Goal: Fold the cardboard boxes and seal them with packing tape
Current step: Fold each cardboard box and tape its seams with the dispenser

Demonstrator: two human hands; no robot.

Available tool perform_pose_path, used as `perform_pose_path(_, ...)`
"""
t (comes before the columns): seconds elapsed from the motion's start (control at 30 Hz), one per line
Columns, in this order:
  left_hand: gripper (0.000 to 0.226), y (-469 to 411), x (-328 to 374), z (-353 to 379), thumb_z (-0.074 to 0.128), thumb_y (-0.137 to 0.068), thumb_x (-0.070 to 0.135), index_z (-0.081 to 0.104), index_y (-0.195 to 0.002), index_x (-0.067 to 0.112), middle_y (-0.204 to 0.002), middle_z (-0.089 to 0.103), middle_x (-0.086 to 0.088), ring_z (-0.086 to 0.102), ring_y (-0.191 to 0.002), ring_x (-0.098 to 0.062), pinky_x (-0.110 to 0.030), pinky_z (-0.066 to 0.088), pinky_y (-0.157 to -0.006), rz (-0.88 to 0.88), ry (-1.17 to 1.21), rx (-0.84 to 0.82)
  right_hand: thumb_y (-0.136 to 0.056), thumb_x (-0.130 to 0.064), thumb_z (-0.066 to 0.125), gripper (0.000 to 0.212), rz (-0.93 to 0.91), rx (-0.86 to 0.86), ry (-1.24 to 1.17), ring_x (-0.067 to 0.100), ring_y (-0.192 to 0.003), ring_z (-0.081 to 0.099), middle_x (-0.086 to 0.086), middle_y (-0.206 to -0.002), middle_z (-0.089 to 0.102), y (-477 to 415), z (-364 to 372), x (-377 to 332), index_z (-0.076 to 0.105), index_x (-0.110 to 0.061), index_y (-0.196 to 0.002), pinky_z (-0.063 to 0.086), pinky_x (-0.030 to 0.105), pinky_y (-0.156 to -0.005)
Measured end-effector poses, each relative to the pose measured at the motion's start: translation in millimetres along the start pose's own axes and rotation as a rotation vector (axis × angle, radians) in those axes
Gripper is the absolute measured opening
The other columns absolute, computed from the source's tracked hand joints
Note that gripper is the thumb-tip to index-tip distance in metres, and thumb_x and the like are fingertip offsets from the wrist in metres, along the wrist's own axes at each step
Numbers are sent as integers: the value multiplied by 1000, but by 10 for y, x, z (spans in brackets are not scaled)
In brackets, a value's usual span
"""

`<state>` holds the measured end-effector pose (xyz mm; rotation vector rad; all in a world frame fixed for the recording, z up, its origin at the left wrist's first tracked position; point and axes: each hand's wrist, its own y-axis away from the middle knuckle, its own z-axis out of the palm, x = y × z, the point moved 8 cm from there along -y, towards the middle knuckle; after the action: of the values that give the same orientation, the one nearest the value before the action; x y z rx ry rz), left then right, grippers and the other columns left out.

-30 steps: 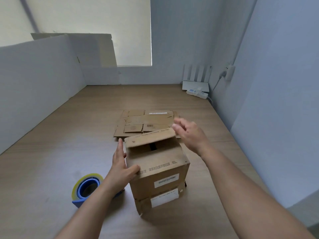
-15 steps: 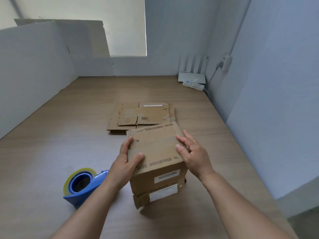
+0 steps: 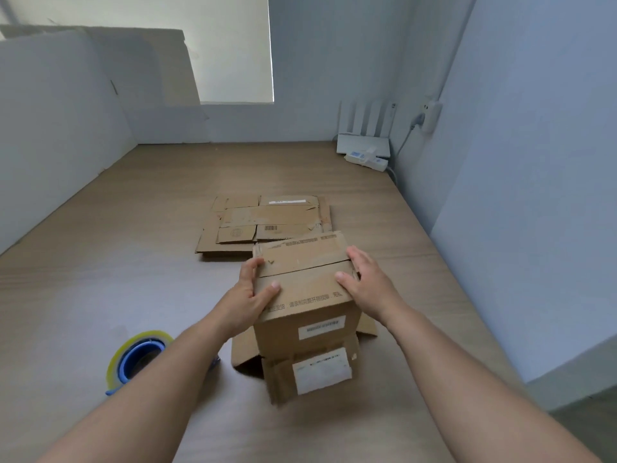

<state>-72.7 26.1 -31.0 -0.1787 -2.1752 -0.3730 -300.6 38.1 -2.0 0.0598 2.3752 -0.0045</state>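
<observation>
A brown cardboard box (image 3: 307, 295) stands upright on the wooden table (image 3: 117, 262) in front of me, its top flaps folded down and its lower flaps splayed out at the base. My left hand (image 3: 248, 297) grips the box's top left edge, thumb lying on the top flap. My right hand (image 3: 367, 284) holds the top right edge, thumb on top and fingers down the side. A blue tape dispenser (image 3: 137, 357) with a roll of clear packing tape sits on the table to the left, partly behind my left forearm.
A stack of flattened cardboard boxes (image 3: 263, 222) lies just beyond the upright box. A white router (image 3: 364, 142) and a power strip (image 3: 367, 159) sit in the far right corner. White partition walls close the table on the left, back and right.
The rear top flap stood up a second ago; it now lies flat. My right hand came down from the air onto the box's right edge. The lower flaps have splayed outward.
</observation>
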Motion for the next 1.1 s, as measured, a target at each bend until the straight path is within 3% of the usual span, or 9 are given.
perform_pose_path(0.1,58,-3,-261,239,45,-96,49,9,-141,38,-127,38,4,54,-103,-14,-29,47,-87,-41,-69,-45,-93,-35,54,62,46,-89,99,13,-139,29,-4,-154,29,8,206,213,30,-20,-147,30,36,-112)
perform_pose_path(0.2,52,6,-394,343,44,-95,52,11,-135,45,-124,32,4,48,-95,-2,-22,43,-76,-40,-33,-30,-93,-37,55,57,53,-81,107,10,-131,38,-6,-146,39,73,323,384,35,-23,-144,38,32,-106)
perform_pose_path(0.37,44,153,-544,298,37,-81,67,7,-113,68,-126,37,9,56,-91,-1,-12,45,-63,-20,-64,-15,-90,-41,58,54,41,-25,51,5,-121,45,-11,-137,46,283,382,413,43,-27,-140,40,26,-99)
perform_pose_path(0.5,45,337,-695,273,38,-78,68,6,-108,75,-127,39,10,62,-89,-8,-16,51,-61,-40,-35,-15,-89,-37,62,52,21,15,-47,5,-124,43,-15,-137,45,514,502,382,48,-25,-137,38,24,-101)
perform_pose_path(0.63,49,340,-640,224,36,-77,67,11,-119,61,-128,42,8,62,-89,-8,-18,51,-65,-54,-51,1,-87,-36,64,58,40,0,-62,13,-137,30,-5,-148,30,416,471,309,43,-23,-141,30,32,-112)
perform_pose_path(0.73,50,371,-615,219,36,-79,65,13,-122,57,-129,40,8,62,-90,-9,-19,51,-66,-62,-58,-4,-88,-44,60,65,36,-73,-41,14,-144,13,-8,-158,10,402,559,251,31,-35,-146,21,40,-117)
perform_pose_path(0.87,48,345,-567,204,43,-90,56,17,-130,46,-125,38,11,59,-90,-5,-20,51,-70,-63,-126,-18,-90,-40,60,60,94,-117,-136,15,-141,25,-5,-156,23,432,592,299,34,-36,-145,24,41,-117)
perform_pose_path(1.0,79,433,-623,-78,37,-75,74,23,-140,33,-143,42,0,51,-122,-18,-38,47,-98,-89,-99,44,-89,-35,63,60,120,-117,-172,16,-139,29,-3,-154,28,421,553,313,39,-32,-143,23,37,-117)
perform_pose_path(1.1,94,663,-960,-550,41,-68,81,37,-137,17,-134,53,-6,57,-114,-21,-37,51,-85,-243,-383,268,-89,-35,64,59,121,-121,-183,15,-139,28,-2,-154,27,433,569,308,40,-32,-143,21,29,-113)
